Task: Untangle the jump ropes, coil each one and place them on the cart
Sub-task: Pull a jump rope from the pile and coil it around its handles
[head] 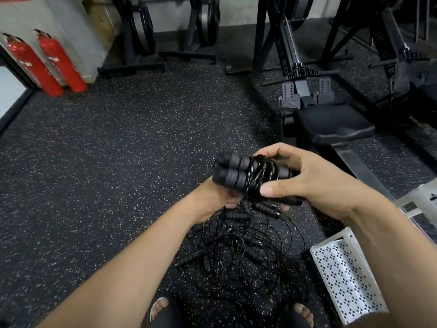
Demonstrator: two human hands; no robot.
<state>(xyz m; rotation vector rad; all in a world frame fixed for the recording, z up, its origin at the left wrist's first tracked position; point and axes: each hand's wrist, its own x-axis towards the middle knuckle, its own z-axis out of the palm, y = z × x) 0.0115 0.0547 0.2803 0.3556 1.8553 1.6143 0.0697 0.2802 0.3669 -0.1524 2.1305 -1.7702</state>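
- Head view shows one wound rope (238, 172) held up in front of the person, its thick black foam handles side by side and thin cable wrapped round their middle.
- Right hand (314, 181) clasps the wound rope from the right, fingers curled over the top and the thumb pressed against the near side, on the cable wraps.
- Left hand (212, 200) is under the handles' left end. Most of it is hidden, but the fingertips showing below look curled up against the rope, so I judge it is holding too.
- Remaining ropes lie as a loose tangle (238, 252) on the speckled floor (118, 162), directly under the hands, between the person's feet. Several ribbed handles poke out of the thin loops.
- Cart (347, 275), with its perforated white shelf, stands just to the right of the tangle.
- Handling, as a judgement: the rope looks light. The foam handles should squash a little and give good grip. The thin cable looks springy and slick, likely to unwind if the wraps are let go.
- Best hold: across the wraps and both handles together, keeping the thumb on the cable's loose end until the rope rests on the shelf.
- For the tangle, lifting by a handle rather than a loop should avoid tightening the knots.
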